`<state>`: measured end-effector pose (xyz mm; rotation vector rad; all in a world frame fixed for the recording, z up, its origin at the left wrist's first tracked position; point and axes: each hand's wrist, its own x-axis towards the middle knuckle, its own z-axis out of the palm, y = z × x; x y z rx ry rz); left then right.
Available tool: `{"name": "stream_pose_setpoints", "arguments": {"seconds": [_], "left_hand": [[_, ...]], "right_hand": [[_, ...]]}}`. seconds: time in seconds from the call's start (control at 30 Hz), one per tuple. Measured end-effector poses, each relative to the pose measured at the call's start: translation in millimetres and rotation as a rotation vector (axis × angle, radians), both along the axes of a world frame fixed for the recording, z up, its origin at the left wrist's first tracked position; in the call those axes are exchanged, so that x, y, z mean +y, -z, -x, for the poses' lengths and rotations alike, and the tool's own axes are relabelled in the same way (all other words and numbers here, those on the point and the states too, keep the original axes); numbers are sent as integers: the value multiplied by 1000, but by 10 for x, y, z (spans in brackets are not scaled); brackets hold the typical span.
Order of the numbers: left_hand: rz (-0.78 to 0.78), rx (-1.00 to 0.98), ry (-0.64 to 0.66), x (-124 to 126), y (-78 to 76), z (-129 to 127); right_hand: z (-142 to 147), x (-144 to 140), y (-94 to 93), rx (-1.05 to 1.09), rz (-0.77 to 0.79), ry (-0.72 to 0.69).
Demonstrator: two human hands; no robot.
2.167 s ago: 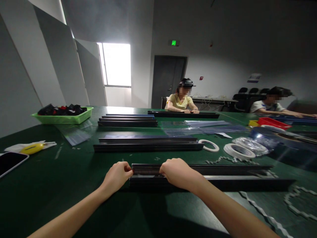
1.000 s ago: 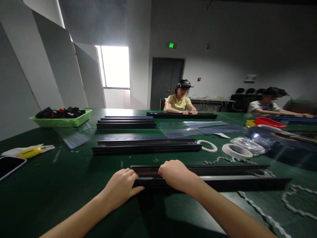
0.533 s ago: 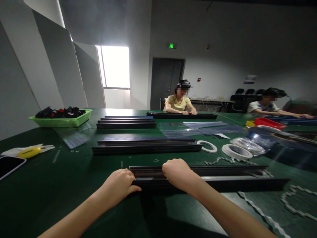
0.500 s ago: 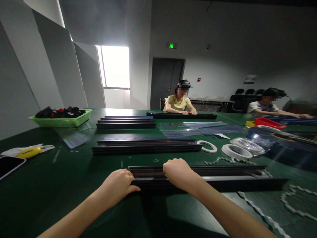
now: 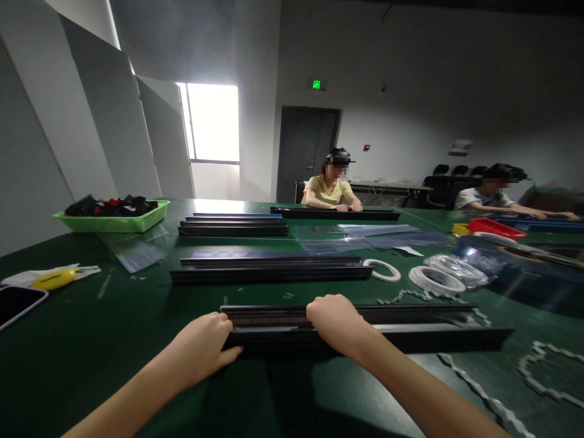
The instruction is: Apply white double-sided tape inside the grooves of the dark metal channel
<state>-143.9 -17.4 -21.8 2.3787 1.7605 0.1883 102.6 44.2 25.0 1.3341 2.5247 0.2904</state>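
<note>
A long black channel-shaped profile lies across the green table in front of me. My left hand grips its left end, with the thumb on the near side and the fingers over the edge. My right hand is closed and rests on the channel left of its middle. Its fingertips are turned down and hidden, so whatever they pinch or press cannot be made out. A wavy strip of white backing paper lies on the table beside my right forearm.
Behind the profile lie more black profiles, rolls of white tape and clear plastic sheets. A green basket of black parts stands back left, near a phone and a yellow-handled tool. Two co-workers sit across the table.
The black profile has slid left together with my left hand. My right hand has moved slightly right and stays closed over the channel.
</note>
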Motion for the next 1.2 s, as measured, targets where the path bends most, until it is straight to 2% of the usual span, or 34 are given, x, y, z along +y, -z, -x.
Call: {"name": "stream_pose_setpoints", "arguments": {"seconds": [0.3,0.47,0.87,1.07,1.2], "left_hand": [[-93,76,-56,31,128,-113],[-106,53,-47,45,133,-96],[-109,51,0,48,124,-120],[-101,3,59,58,113,-142],[-69,-25,33,77,141,-140]], "right_hand": [[51,-15,29,-17,11,51],[44,-14,37,4,-4,30],[44,10,94,1,-6,80],[48,26,109,-12,6,72],[55,20,97,-22,5,68]]}}
